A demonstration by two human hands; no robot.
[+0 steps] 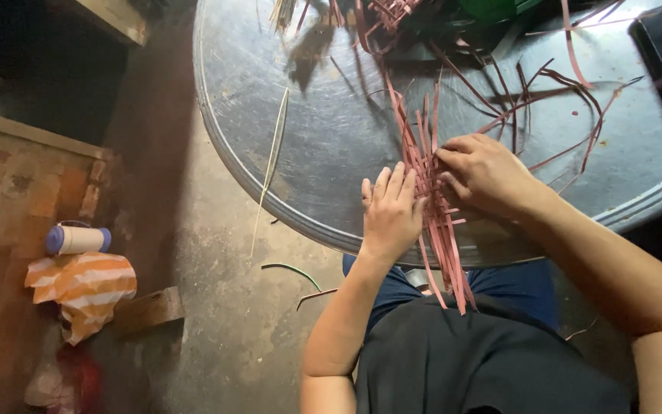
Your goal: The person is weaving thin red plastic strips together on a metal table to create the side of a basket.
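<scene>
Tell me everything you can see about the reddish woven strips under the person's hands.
The woven strips are thin, flat, reddish-pink bands, seemingly cane or plastic, interlaced into a small flat mat. It lies at the near edge of the round metal table, its loose ends hanging over the rim toward the lap. The left hand presses it flat; the right hand fingers its upper strips.

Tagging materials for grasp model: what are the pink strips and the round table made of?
Strips: likely thin cane or plastic strapping, matte pink; they bend and curl without creasing. Table: sheet metal, dull grey, scratched, with glare and a rolled rim. Both hands, left and right, press the strips flat.
</scene>
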